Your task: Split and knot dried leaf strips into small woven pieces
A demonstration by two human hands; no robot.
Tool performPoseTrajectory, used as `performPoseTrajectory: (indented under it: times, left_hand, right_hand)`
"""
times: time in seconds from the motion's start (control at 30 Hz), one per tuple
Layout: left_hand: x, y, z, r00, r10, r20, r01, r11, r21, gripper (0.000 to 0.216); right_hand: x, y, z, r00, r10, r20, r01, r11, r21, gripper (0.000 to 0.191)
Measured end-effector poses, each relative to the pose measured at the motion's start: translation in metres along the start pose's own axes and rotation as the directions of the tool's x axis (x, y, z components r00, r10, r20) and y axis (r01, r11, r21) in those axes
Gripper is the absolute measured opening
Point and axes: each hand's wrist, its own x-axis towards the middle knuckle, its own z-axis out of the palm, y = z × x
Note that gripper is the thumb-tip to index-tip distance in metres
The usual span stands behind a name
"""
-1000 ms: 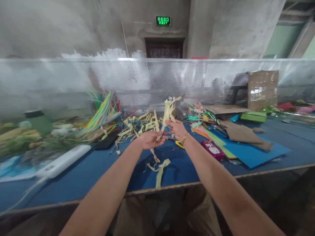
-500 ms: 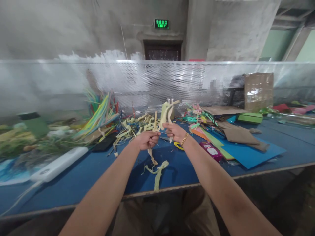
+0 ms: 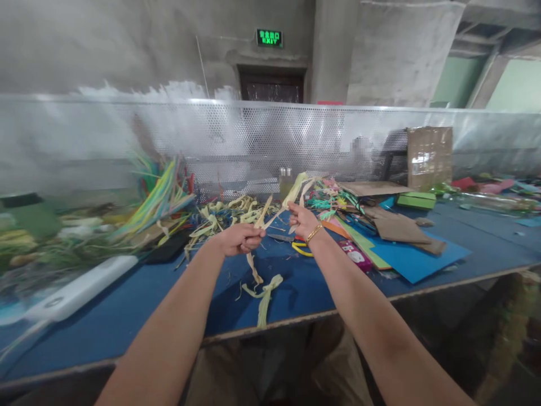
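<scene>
My left hand (image 3: pixel 242 239) is closed, its thumb and fingers pinching a pale corn husk strip (image 3: pixel 274 216). The strip runs taut up to my right hand (image 3: pixel 302 220), which is closed on its other end. Above my right fingers a wider, pale green part of the husk (image 3: pixel 297 189) stands up. A dry piece (image 3: pixel 253 269) hangs under my left hand. On the table in front of me lies a knotted husk piece (image 3: pixel 265 296). Scissors with yellow handles (image 3: pixel 302 248) lie below my right hand, partly hidden by the wrist.
Loose husk strips (image 3: pixel 211 221) are heaped behind my left hand. A white power strip (image 3: pixel 84 287) and colourful stems (image 3: pixel 156 197) are at the left. Coloured paper (image 3: pixel 416 262), cardboard (image 3: pixel 403 228) and a purple box (image 3: pixel 355 255) lie right. A perforated metal screen (image 3: pixel 236 135) borders the blue table (image 3: pixel 177 316).
My hands have drawn apart, and the husk strip now shows stretched between them. The view has turned slightly right, so the table's things appear further left.
</scene>
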Motion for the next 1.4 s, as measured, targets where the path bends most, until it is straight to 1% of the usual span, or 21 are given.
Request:
performPoseTrajectory:
  times: [0.07, 0.13, 0.2, 0.23, 0.27, 0.3, 0.37, 0.4, 0.43, 0.53, 0.67, 0.8, 0.9, 1.0, 1.1, 1.23, 1.33, 1.4]
  left_hand:
    - [-0.003, 0.000, 0.000, 1.000, -0.024, -0.013, 0.024, 0.999, 0.042, 0.011]
    - [-0.005, 0.001, -0.002, 0.999, -0.038, -0.034, 0.039, 0.998, 0.041, 0.010]
    - [-0.006, 0.003, -0.005, 0.996, -0.006, -0.086, 0.003, 0.999, -0.036, 0.009]
    - [-0.006, 0.005, -0.008, 0.990, 0.032, -0.140, -0.047, 0.994, -0.101, 0.009]
    - [-0.005, 0.006, -0.010, 0.973, 0.077, -0.220, -0.116, 0.978, -0.173, 0.010]
    - [-0.003, 0.008, -0.013, 0.942, 0.118, -0.315, -0.200, 0.949, -0.242, 0.011]
    - [-0.001, 0.010, -0.017, 0.862, 0.169, -0.478, -0.360, 0.868, -0.343, 0.015]
    - [0.001, 0.010, -0.018, 0.835, 0.185, -0.519, -0.416, 0.829, -0.373, 0.016]
    - [0.003, 0.010, -0.017, 0.822, 0.199, -0.533, -0.450, 0.800, -0.396, 0.016]
    - [0.008, 0.008, -0.011, 0.832, 0.239, -0.501, -0.479, 0.765, -0.430, 0.016]
    - [0.019, 0.000, 0.002, 0.851, 0.277, -0.446, -0.472, 0.777, -0.417, 0.018]
    - [0.031, -0.009, 0.008, 0.823, 0.337, -0.457, -0.499, 0.812, -0.301, 0.022]
    - [0.035, -0.013, 0.008, 0.805, 0.332, -0.491, -0.491, 0.838, -0.237, 0.027]
    - [0.036, -0.014, 0.007, 0.805, 0.328, -0.495, -0.478, 0.852, -0.212, 0.026]
    - [0.035, -0.013, 0.005, 0.818, 0.317, -0.480, -0.468, 0.851, -0.238, 0.025]
    - [0.033, -0.011, 0.003, 0.829, 0.261, -0.494, -0.458, 0.823, -0.335, 0.024]
    - [0.031, -0.009, 0.003, 0.849, 0.231, -0.474, -0.437, 0.811, -0.388, 0.022]
    - [0.029, -0.007, 0.003, 0.848, 0.233, -0.476, -0.445, 0.801, -0.400, 0.022]
  right_hand:
    - [0.003, -0.009, -0.005, 0.998, -0.022, -0.057, 0.026, 0.998, 0.062, 0.022]
    - [0.005, -0.018, -0.011, 0.991, -0.059, -0.120, 0.073, 0.991, 0.110, 0.023]
    - [0.006, -0.025, -0.015, 0.983, -0.090, -0.162, 0.111, 0.986, 0.127, 0.021]
    - [0.006, -0.026, -0.016, 0.982, -0.095, -0.164, 0.116, 0.985, 0.124, 0.020]
    - [0.006, -0.026, -0.016, 0.985, -0.090, -0.147, 0.107, 0.988, 0.115, 0.019]
    - [0.005, -0.023, -0.015, 0.990, -0.078, -0.120, 0.090, 0.991, 0.101, 0.018]
    - [0.003, -0.014, -0.010, 0.998, -0.040, -0.042, 0.042, 0.998, 0.052, 0.018]
    - [0.001, -0.008, -0.007, 1.000, -0.022, -0.007, 0.022, 1.000, 0.019, 0.018]
    - [0.000, -0.001, -0.003, 1.000, -0.006, 0.023, 0.007, 1.000, -0.018, 0.018]
    - [-0.006, 0.017, 0.004, 0.997, 0.028, 0.074, -0.019, 0.992, -0.122, 0.019]
    - [-0.012, 0.032, 0.009, 0.994, 0.042, 0.098, -0.022, 0.980, -0.196, 0.021]
    - [-0.016, 0.043, 0.012, 0.991, 0.054, 0.122, -0.022, 0.969, -0.247, 0.031]
    - [-0.016, 0.049, 0.013, 0.987, 0.052, 0.153, -0.008, 0.962, -0.273, 0.039]
    - [-0.015, 0.052, 0.012, 0.977, 0.069, 0.200, -0.004, 0.952, -0.307, 0.042]
    - [-0.015, 0.050, 0.011, 0.973, 0.073, 0.219, -0.003, 0.953, -0.304, 0.039]
    - [-0.017, 0.044, 0.012, 0.971, 0.081, 0.226, -0.019, 0.964, -0.264, 0.032]
    - [-0.018, 0.041, 0.013, 0.982, 0.059, 0.178, -0.012, 0.968, -0.250, 0.026]
    - [-0.018, 0.040, 0.013, 0.989, 0.044, 0.143, -0.010, 0.972, -0.236, 0.022]
